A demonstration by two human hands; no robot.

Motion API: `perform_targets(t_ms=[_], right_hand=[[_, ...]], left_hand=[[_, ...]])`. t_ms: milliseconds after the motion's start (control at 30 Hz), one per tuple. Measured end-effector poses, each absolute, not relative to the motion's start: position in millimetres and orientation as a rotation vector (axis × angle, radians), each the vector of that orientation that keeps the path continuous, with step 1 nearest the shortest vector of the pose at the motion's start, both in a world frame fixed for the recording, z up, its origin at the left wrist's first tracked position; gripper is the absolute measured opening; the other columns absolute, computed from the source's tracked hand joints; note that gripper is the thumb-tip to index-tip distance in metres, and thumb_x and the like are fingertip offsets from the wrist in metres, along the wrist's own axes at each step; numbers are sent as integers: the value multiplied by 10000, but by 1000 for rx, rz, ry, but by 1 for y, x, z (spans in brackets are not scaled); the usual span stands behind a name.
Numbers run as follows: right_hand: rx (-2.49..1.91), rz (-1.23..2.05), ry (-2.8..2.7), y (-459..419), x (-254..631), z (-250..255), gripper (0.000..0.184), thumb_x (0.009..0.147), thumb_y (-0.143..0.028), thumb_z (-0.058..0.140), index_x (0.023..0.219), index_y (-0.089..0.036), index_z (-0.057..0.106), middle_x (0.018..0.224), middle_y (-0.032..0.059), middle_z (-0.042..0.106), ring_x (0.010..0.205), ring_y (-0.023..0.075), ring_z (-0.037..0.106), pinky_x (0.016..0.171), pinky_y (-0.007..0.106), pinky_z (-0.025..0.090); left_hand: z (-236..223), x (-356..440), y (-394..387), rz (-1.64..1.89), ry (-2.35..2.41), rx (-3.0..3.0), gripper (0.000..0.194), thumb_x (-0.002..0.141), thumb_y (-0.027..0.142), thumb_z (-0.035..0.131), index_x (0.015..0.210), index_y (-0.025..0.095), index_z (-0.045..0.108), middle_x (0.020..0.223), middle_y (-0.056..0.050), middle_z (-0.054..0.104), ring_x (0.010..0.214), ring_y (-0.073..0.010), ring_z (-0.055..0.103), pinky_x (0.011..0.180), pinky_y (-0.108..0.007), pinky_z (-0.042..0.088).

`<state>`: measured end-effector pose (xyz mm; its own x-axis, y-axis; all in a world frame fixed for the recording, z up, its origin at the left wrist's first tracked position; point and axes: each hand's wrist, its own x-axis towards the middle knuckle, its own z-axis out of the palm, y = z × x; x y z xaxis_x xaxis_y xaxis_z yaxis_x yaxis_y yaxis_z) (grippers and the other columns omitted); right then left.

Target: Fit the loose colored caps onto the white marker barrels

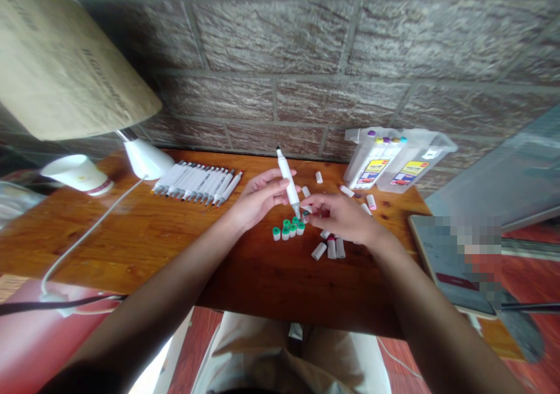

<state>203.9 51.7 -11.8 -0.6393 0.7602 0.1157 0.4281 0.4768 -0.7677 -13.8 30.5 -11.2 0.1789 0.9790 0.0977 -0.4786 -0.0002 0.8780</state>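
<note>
My left hand is closed round a white marker, which it holds tilted with a dark tip upward and a grey end downward. Both ends of the marker look uncapped. Beside its lower end, my right hand pinches a small marker cap with a dark teal top. Just below the two hands stands a cluster of green-topped caps. More white caps, one with a dark red end, lie under and in front of my right hand; some are partly hidden by it.
A row of uncapped markers lies at the left, near the lamp base and a paper cup. Two clear plastic cases, the left one holding markers, stand at the back right. A tablet lies on the right edge.
</note>
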Motion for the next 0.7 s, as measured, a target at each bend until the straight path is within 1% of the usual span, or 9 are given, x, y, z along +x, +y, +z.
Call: perform_targets(t_ms=[67,133,200,233,300,367,467,567,700], right_hand=[[-987,918,-2413,50,202,-13,195,840,-198,672,1014,-190,760,750,4,699,647,137,614,671,273,447],[-969,851,-2463,50,202,-13,143,853,-207,666,955,-190,765,759,11,702,668,142,622,676,273,443],[-969,829,-2416,51,204,-11,131,869,-268,676,928,-196,768,795,22,722,697,153,636,690,280,450],[-977,842,-2352,52,205,-9,154,873,-314,685,931,-198,768,812,26,732,703,157,639,691,285,455],[-993,943,-2167,53,208,-4,238,865,-403,704,962,-194,761,851,39,753,703,162,641,679,291,468],[-1003,1111,-1958,52,208,1,326,837,-466,732,999,-184,745,904,60,770,716,169,652,657,295,485],[-1011,1341,-1690,48,205,7,408,789,-495,771,1049,-185,720,948,78,781,721,165,662,621,285,498],[-1014,1447,-1551,44,199,9,397,762,-470,803,1041,-198,725,929,59,783,652,125,624,581,256,479],[-982,1509,-1482,42,195,9,322,761,-428,816,982,-207,742,911,40,786,592,85,564,546,226,446]], left_hand=[[-13,-14,31,1295,679,958,360,706,299,876,1024,173,765,805,-27,771,747,-145,718,694,-237,520],[-14,-16,32,1303,686,959,358,723,295,858,1045,173,757,830,-34,776,774,-155,726,716,-247,524],[-15,-20,34,1322,699,959,347,743,285,835,1061,175,748,870,-43,783,817,-168,737,750,-262,534],[-14,-22,35,1335,710,951,340,747,278,826,1061,175,745,886,-46,786,825,-170,740,763,-267,538],[-13,-27,39,1373,736,912,319,737,254,817,1036,171,742,896,-52,794,813,-164,741,773,-269,547],[-10,-31,42,1422,758,858,286,717,227,811,987,165,739,883,-56,799,789,-152,739,762,-256,550],[-6,-35,43,1468,760,828,267,706,184,803,963,169,732,909,-59,807,803,-142,746,738,-227,547],[-5,-36,42,1473,736,857,302,717,155,804,1008,180,725,971,-59,810,876,-155,761,769,-229,556],[-6,-35,41,1489,709,876,309,746,155,796,1042,181,714,1030,-64,805,966,-178,764,871,-269,566]])
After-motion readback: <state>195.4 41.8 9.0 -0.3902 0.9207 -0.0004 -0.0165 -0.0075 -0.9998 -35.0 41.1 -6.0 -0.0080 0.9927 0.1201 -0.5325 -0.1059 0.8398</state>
